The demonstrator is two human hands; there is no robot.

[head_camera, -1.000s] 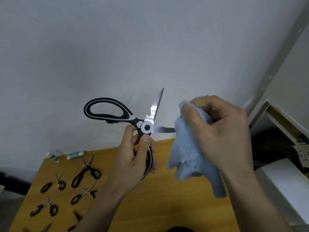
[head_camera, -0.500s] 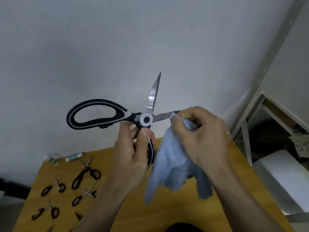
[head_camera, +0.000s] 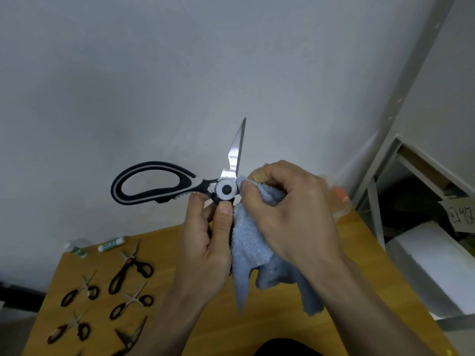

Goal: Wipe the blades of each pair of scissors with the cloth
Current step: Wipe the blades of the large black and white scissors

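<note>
Now the left hand [head_camera: 205, 250] grips the open kitchen scissors [head_camera: 180, 185] above the wooden table [head_camera: 359, 253]; the right hand [head_camera: 290, 214] pinches the blue cloth [head_camera: 254, 253] around the hidden blade beside the pivot. Best drawn tipward, fingers behind the edge.

A: Item, legible markings?
B: One. Paper sign [head_camera: 460, 214], far right by the shelf: handwritten characters, "回收", partly cut off by the edge.
A: White tube [head_camera: 112, 244], far left on the desk [head_camera: 359, 242]?
B: Green label, print too small to read.
</note>
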